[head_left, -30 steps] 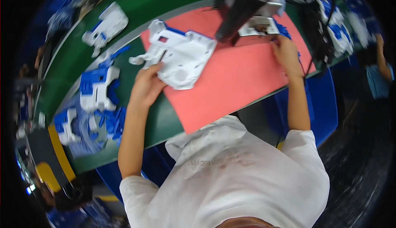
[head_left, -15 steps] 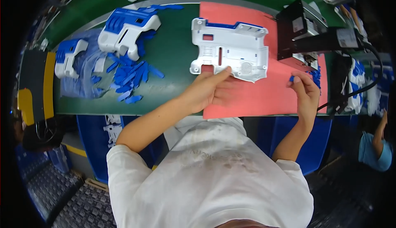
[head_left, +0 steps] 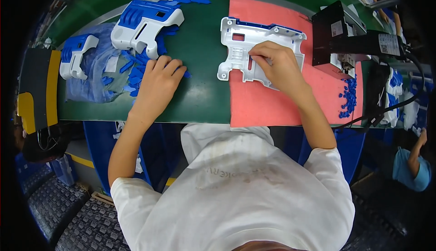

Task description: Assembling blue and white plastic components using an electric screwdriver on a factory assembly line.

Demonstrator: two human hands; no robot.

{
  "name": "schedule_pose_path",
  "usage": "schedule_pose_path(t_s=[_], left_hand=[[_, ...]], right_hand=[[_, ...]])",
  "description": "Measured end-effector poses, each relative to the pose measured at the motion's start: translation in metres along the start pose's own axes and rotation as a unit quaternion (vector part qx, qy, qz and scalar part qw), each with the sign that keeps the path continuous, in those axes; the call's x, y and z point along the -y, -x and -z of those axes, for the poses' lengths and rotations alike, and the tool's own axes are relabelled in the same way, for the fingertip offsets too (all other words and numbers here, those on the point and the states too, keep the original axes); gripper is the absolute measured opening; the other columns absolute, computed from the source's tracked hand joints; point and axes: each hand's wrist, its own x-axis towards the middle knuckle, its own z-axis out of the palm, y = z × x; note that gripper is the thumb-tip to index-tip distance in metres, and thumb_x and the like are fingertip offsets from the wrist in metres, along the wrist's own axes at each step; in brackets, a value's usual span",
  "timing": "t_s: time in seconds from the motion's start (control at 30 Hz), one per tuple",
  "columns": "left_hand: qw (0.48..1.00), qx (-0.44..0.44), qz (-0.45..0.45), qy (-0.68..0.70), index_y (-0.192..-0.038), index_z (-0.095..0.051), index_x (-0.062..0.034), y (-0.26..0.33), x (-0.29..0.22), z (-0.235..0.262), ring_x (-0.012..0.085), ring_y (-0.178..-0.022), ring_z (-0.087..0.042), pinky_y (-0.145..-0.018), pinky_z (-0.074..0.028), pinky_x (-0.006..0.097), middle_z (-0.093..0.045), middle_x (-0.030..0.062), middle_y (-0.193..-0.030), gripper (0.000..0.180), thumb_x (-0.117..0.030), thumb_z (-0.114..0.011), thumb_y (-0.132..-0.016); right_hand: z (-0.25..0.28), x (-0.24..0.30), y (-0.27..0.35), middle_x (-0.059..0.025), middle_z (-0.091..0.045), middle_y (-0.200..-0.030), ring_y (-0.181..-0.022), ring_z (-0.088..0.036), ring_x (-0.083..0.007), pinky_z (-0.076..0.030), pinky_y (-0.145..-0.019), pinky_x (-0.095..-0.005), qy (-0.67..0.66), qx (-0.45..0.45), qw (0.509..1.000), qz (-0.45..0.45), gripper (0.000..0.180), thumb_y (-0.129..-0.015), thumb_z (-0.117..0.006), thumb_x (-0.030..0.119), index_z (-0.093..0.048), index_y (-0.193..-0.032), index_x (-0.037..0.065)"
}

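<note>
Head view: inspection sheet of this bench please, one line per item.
Surface: green bench top with a pink mat on its right part.
Job's things: white plastic frame lying across the mat's left edge; small blue clips piled at left.
Clutter: white-and-blue housings, clear bag, loose blue pieces at mat's right.
Grips: left hand flat on the blue clips; right hand fingertips on the frame.
Cables: black cable from the black machine.
Surroundings: another person's arm at right.

White plastic plate (head_left: 254, 46), pink mat (head_left: 272, 101) — green table (head_left: 200, 69)
</note>
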Motion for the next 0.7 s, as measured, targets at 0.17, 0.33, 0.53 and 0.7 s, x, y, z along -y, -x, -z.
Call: schedule_pose_path(t_s=[0.17, 0.33, 0.53, 0.7], left_hand=[[0.991, -0.034, 0.018, 0.125, -0.097, -0.065, -0.0036, -0.018, -0.005, 0.0, 0.0235, -0.095, -0.055, -0.08, -0.041, 0.033, -0.061, 0.0052, -0.096, 0.02, -0.008, -0.067, -0.077], [0.845, -0.039, 0.135, 0.516, -0.099, -0.065, 0.0019, -0.044, -0.032, -0.011, 0.014, -0.07, -0.065, -0.061, -0.05, 0.026, -0.068, 0.0076, -0.088, 0.017, -0.003, -0.068, -0.083], [0.408, 0.04, 0.143, 0.901, -0.105, -0.064, 0.0041, -0.094, -0.049, 0.0, 0.0114, -0.078, -0.063, -0.071, -0.052, 0.024, -0.067, 0.0099, -0.092, 0.018, -0.009, -0.06, -0.092], [0.697, -0.13, 0.144, 0.69, -0.103, -0.065, 0.001, -0.101, -0.054, -0.013, 0.0137, -0.076, -0.063, -0.069, -0.052, 0.026, -0.067, 0.0089, -0.09, 0.017, -0.011, -0.059, -0.093]], right_hand=[[0.002, 0.003, -0.003, -0.0081, -0.063, -0.09, -0.073, -0.059, -0.0214, -0.047, -0.065, -0.0304, 0.056, -0.032, 0.997, 0.036, 0.014, -0.078, -0.069, 0.001, -0.07, -0.092, 0.002], [0.009, 0.018, -0.002, -0.0072, -0.063, -0.09, -0.075, -0.061, -0.0126, -0.05, -0.066, -0.0251, -0.25, 0.003, 0.968, -0.009, 0.023, -0.082, -0.07, 0.005, -0.067, -0.104, 0.0], [0.016, 0.031, -0.008, -0.0087, -0.063, -0.091, -0.077, -0.064, -0.0132, -0.053, -0.065, -0.0242, -0.509, 0.007, 0.855, -0.101, 0.024, -0.085, -0.067, 0.001, -0.065, -0.109, -0.004], [0.022, 0.008, -0.012, -0.0065, -0.065, -0.084, -0.072, -0.064, -0.0111, -0.051, -0.061, -0.0219, -0.366, -0.04, 0.924, -0.103, 0.018, -0.082, -0.069, 0.001, -0.069, -0.099, -0.004]])
